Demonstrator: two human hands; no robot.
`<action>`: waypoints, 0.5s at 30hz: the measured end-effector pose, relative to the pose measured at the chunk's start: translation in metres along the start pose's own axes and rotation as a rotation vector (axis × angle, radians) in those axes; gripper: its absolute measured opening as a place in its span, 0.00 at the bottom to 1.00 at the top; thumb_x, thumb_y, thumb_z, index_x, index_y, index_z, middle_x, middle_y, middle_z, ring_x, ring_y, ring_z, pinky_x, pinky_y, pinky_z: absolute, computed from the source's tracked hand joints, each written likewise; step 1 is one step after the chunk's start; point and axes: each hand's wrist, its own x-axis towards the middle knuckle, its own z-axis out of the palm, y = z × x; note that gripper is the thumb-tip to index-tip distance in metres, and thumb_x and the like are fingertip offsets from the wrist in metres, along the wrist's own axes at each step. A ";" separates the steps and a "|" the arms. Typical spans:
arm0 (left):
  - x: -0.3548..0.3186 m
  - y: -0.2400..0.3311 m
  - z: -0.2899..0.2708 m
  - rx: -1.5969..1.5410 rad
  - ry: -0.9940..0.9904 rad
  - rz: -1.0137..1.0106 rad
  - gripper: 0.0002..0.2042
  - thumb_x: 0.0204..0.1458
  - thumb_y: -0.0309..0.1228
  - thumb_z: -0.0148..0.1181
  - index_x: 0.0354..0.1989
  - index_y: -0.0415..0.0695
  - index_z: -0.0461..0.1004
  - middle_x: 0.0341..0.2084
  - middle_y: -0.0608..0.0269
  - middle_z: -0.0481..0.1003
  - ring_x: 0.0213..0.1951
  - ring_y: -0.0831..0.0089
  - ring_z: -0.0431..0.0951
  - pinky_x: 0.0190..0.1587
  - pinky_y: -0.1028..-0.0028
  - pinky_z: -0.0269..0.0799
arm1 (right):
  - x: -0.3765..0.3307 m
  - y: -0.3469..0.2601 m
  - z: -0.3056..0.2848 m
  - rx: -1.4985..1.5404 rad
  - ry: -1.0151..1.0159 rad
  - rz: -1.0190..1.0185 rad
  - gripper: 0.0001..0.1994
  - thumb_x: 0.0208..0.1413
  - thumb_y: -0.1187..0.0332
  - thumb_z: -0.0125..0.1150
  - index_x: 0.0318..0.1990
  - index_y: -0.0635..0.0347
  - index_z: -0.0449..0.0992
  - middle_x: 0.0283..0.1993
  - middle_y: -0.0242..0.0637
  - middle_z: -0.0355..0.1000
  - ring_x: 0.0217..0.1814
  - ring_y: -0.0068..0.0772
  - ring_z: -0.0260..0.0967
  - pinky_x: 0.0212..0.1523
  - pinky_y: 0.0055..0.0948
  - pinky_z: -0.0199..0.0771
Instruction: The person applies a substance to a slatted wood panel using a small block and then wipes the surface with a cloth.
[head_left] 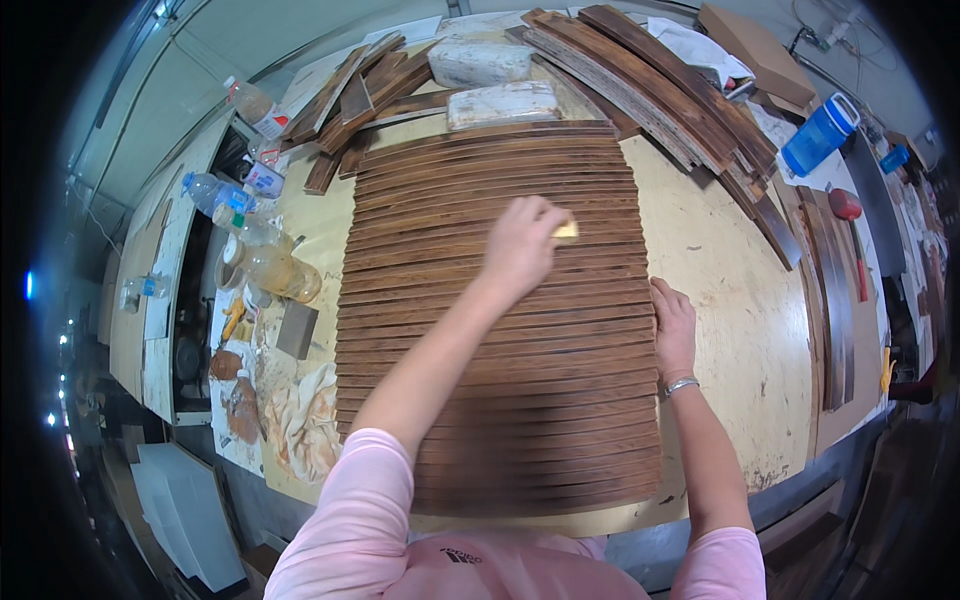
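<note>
A stack of dark brown wooden strips [480, 330], laid side by side into a slatted panel, covers the middle of the worktable. Over its upper right part, my left hand [522, 245] is closed around a small pale-yellow block [566, 230], whose kind I cannot make out; only its end shows past the fingers. My right hand [674, 325] rests against the panel's right edge, fingers stretched along the side and the thumb out of sight. A bracelet circles that wrist.
Two wrapped white blocks [503, 104] stand at the panel's far edge. Loose dark boards [650, 85] pile up behind. Plastic bottles [275, 268], a grey block [296, 331] and a stained cloth [305, 425] lie left. A blue jug [820, 135] and a red-headed mallet [846, 206] sit right.
</note>
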 end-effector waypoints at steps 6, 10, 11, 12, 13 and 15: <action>0.037 0.042 0.048 -0.090 0.005 0.061 0.10 0.49 0.21 0.64 0.41 0.46 0.79 0.42 0.60 0.77 0.49 0.57 0.75 0.51 0.61 0.73 | 0.001 -0.001 0.001 0.023 -0.013 0.012 0.21 0.55 0.77 0.59 0.57 0.56 0.75 0.65 0.33 0.71 0.62 0.43 0.66 0.66 0.41 0.66; 0.023 0.018 0.023 0.047 -0.074 0.106 0.11 0.49 0.20 0.63 0.41 0.46 0.80 0.43 0.61 0.77 0.49 0.58 0.75 0.51 0.60 0.71 | -0.002 0.000 -0.003 0.018 -0.008 0.028 0.22 0.54 0.77 0.59 0.57 0.56 0.75 0.65 0.33 0.71 0.62 0.43 0.66 0.66 0.41 0.66; 0.014 0.005 0.006 0.085 -0.078 0.093 0.11 0.49 0.20 0.63 0.41 0.47 0.79 0.43 0.61 0.77 0.49 0.58 0.75 0.51 0.59 0.71 | -0.001 -0.001 -0.003 0.022 -0.006 0.027 0.22 0.53 0.78 0.59 0.57 0.56 0.75 0.65 0.33 0.71 0.62 0.43 0.66 0.66 0.41 0.66; 0.002 -0.010 -0.013 0.121 -0.082 0.081 0.12 0.48 0.19 0.64 0.41 0.47 0.79 0.43 0.61 0.77 0.49 0.57 0.75 0.51 0.59 0.71 | -0.001 -0.002 -0.003 0.024 -0.004 0.028 0.22 0.53 0.78 0.59 0.57 0.56 0.75 0.65 0.32 0.71 0.62 0.43 0.66 0.66 0.41 0.66; -0.012 -0.027 -0.034 0.161 -0.085 0.065 0.12 0.48 0.19 0.64 0.41 0.47 0.79 0.43 0.61 0.77 0.48 0.57 0.75 0.51 0.59 0.70 | 0.000 -0.004 -0.002 0.028 0.000 0.022 0.22 0.53 0.78 0.59 0.57 0.56 0.75 0.65 0.32 0.71 0.62 0.43 0.66 0.66 0.41 0.66; -0.037 -0.058 -0.076 0.245 -0.091 0.017 0.13 0.47 0.18 0.64 0.41 0.47 0.79 0.42 0.61 0.77 0.48 0.56 0.75 0.51 0.59 0.70 | 0.001 -0.003 0.001 0.032 0.004 0.008 0.22 0.52 0.78 0.59 0.57 0.56 0.76 0.65 0.32 0.71 0.62 0.43 0.66 0.66 0.41 0.66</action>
